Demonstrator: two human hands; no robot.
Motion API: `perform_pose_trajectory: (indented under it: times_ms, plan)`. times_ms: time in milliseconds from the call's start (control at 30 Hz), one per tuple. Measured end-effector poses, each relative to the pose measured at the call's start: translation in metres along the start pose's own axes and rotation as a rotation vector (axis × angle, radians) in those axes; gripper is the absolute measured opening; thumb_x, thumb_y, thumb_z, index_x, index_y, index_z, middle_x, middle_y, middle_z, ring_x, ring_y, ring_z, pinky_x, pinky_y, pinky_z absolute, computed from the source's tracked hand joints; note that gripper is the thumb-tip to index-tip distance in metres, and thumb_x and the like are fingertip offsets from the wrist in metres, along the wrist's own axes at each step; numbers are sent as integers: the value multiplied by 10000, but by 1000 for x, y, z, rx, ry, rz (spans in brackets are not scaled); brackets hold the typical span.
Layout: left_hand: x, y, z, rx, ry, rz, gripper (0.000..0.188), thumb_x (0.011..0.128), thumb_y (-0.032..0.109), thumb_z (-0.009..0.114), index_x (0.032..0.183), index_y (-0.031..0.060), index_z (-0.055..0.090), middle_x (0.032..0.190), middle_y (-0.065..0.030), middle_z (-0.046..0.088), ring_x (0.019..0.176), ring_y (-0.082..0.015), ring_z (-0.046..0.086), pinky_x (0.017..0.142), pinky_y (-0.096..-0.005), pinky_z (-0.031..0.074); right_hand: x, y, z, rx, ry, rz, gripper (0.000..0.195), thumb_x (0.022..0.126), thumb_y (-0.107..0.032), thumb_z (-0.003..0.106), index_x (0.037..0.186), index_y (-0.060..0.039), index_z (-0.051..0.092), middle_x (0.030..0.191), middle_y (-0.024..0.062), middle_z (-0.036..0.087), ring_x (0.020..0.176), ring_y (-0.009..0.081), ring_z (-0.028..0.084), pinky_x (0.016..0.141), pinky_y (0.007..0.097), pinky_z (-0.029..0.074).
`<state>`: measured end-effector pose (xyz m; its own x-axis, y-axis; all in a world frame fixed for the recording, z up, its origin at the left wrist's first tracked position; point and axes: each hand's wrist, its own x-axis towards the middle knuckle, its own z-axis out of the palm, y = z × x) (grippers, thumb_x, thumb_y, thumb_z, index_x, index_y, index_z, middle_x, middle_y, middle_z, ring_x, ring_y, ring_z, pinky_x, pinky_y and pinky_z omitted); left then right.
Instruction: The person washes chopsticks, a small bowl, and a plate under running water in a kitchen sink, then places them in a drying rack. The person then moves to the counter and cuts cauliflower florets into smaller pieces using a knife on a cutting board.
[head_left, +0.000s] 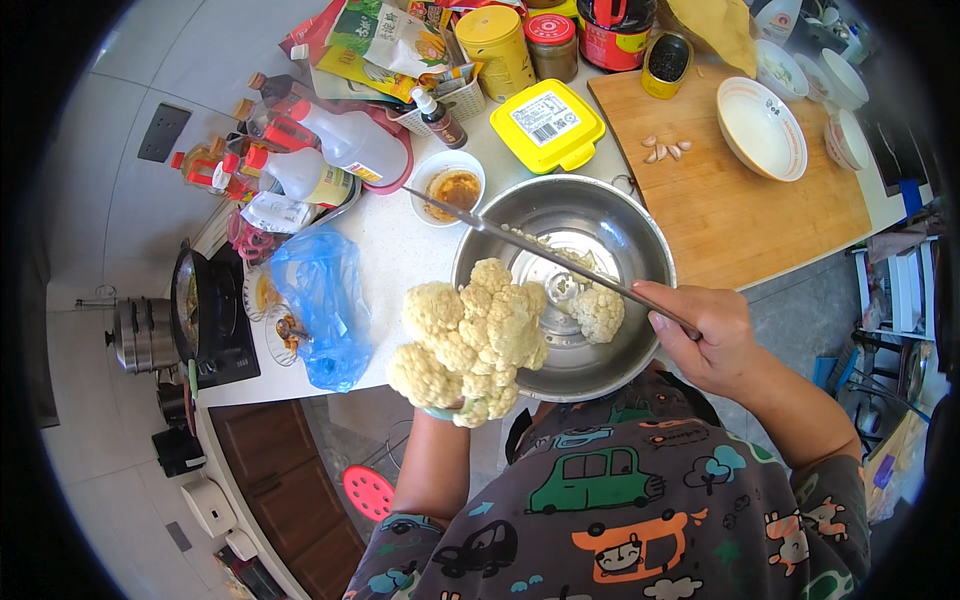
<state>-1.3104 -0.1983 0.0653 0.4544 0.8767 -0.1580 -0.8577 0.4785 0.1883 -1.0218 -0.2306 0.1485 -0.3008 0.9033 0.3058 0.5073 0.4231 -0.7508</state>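
A large cauliflower head (480, 337) is held up over the left rim of a stainless steel bowl (645, 225); my left hand (448, 411) is beneath it, almost fully hidden, with only the wrist and a sliver showing. My right hand (701, 334) grips a kitchen knife (555, 259) by its handle end, the blade seen nearly edge-on, reaching over the bowl and pointing to the upper left. Inside the bowl lie a cut cauliflower floret (598, 313) and small crumbs.
Right of the bowl, a wooden cutting board (757, 225) bears garlic cloves (661, 148) and a white bowl (763, 129). A small sauce bowl (452, 189) and yellow-lidded container (547, 126) stand behind. At left are a blue plastic bag (322, 307), bottles (352, 142) and a wok (193, 300).
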Motion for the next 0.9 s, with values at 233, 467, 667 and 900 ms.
perform_pose_trajectory:
  times_ms: [233,467,667,900]
  plan:
    - [0,-8,-7,70,-60,82,710,822,428,616,1379,65,368,1348,-198,454,1233,-371,456,1020,-533,380,2,1,1,-6,-6,-14,453,722,36,585,1172,-11,604,842,136,665,648,259,630,583,325,501]
    - [-6,-12,5,308,-4,119,743,836,344,621,1424,30,294,1382,-179,434,1254,-332,458,1052,-467,374,0,5,5,-19,10,3,446,720,34,590,1162,-22,610,791,129,642,638,262,615,577,335,492]
    - [-10,-8,1,529,25,153,647,848,184,607,1387,-25,316,1342,-178,466,1199,-292,510,1001,-417,425,-1,7,9,-33,-3,22,452,719,17,606,1167,-40,611,751,121,618,639,266,602,580,346,489]
    - [4,-12,26,675,125,187,489,856,62,515,1324,-5,390,1278,-142,512,1151,-253,537,974,-387,438,-3,10,8,-116,-36,-31,485,703,-3,632,1185,-48,600,702,104,581,609,273,580,564,358,479]
